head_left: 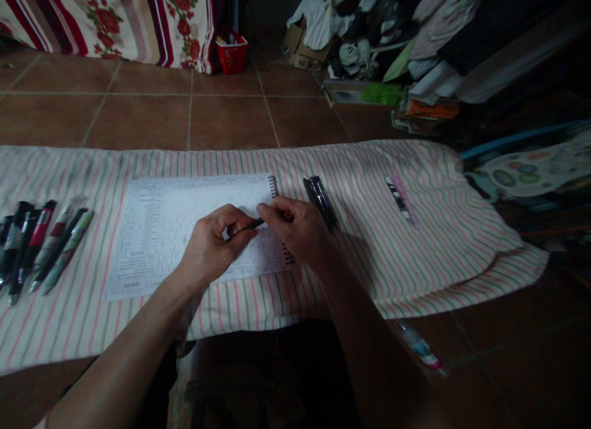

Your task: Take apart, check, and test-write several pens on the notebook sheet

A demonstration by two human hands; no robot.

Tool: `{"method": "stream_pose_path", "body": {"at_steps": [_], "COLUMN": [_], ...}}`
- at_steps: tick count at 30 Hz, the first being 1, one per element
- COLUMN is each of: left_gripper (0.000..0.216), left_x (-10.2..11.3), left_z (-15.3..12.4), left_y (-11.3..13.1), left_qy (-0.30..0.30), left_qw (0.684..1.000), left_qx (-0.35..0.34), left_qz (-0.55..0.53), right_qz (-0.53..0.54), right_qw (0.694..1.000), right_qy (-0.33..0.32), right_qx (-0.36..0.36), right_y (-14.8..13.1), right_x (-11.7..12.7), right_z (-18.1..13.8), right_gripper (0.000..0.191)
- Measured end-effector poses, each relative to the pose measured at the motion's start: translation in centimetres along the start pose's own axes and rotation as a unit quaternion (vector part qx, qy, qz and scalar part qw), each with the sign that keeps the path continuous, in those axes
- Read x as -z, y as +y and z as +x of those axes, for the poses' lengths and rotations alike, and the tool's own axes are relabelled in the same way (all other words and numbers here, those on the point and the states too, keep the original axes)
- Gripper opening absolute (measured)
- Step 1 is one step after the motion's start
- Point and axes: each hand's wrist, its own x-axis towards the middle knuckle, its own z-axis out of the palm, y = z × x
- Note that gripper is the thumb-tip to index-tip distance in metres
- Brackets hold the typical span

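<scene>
At the frame's centre we see both hands pinched shut on one slim black pen (pixel 253 224), left hand (pixel 213 243) and right hand (pixel 299 229) at opposite ends, which holds it level over the scribbled white spiral notebook (pixel 166 232). Two dark pens (pixel 321 201) lie just beside the notebook. About seven assorted pens (pixel 41 244) sit in a row at left on the pink-striped cloth (pixel 415 256).

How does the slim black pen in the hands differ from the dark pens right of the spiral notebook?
The slim black pen is gripped by the left hand and right hand; the dark pens lie ungripped. The slim black pen sits crosswise over the white spiral notebook; the dark pens rest on the pink-striped cloth, angled away. The slim black pen is single; the dark pens look like two. Both are dark.
</scene>
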Motion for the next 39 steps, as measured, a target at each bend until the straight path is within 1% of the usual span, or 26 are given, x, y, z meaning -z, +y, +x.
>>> {"method": "stream_pose_path", "body": {"at_steps": [3,7,10,14,16,19,21,25,27,29,32,36,39], "left_gripper": [0.005,0.005,0.008,0.009,0.009,0.01,0.01,0.008,0.008,0.007,0.006,0.008,0.008], "left_x": [0.1,0.2,0.3,0.3,0.2,0.2,0.2,0.2,0.2,0.2,0.1,0.1,0.2], "left_z": [-0.1,-0.1,0.0,0.0,-0.1,0.0,0.0,0.0,0.0,-0.1,-0.1,0.0,0.0], "left_y": [0.0,0.0,0.0,0.0,-0.1,-0.1,-0.1,-0.2,-0.1,-0.1,0.1,0.2,0.1], "left_qy": [-0.006,-0.015,-0.021,-0.032,-0.033,-0.032,-0.03,-0.028,-0.026,-0.021,-0.015,-0.01,-0.004], "left_qw": [1.0,0.997,0.993,0.988,0.987,0.989,0.989,0.994,0.997,0.998,0.999,1.0,0.999], "left_qx": [0.011,0.059,0.089,0.102,0.102,0.1,0.1,0.08,0.064,0.05,0.033,0.018,0.045], "left_qz": [-0.005,-0.043,-0.08,-0.114,-0.116,-0.105,-0.101,-0.069,-0.042,-0.021,0.0,0.005,-0.025], "right_qz": [-0.002,0.044,0.095,0.141,0.149,0.136,0.134,0.116,0.074,0.03,-0.002,0.004,0.035], "right_qw": [1.0,0.999,0.995,0.99,0.989,0.991,0.991,0.993,0.997,1.0,1.0,1.0,0.999], "right_qy": [-0.006,-0.008,-0.006,-0.015,-0.011,0.0,0.002,-0.023,-0.022,-0.003,0.006,-0.004,0.002], "right_qx": [-0.008,-0.025,-0.021,-0.014,-0.006,0.005,-0.003,-0.023,-0.014,0.006,0.028,0.003,-0.027], "right_y": [0.3,0.7,1.0,1.2,1.2,1.3,1.3,1.3,1.2,0.9,0.6,0.6,0.8], "right_x": [0.0,0.7,1.1,1.3,1.3,1.1,1.0,0.8,0.8,0.8,0.4,-0.1,-0.1], "right_z": [-0.1,0.0,0.0,0.0,0.0,0.0,0.0,0.0,0.0,0.0,-0.1,-0.1,-0.1], "right_gripper": [0.041,0.042,0.028,0.016,0.011,0.009,0.01,0.014,0.016,0.018,0.025,0.035,0.038]}}
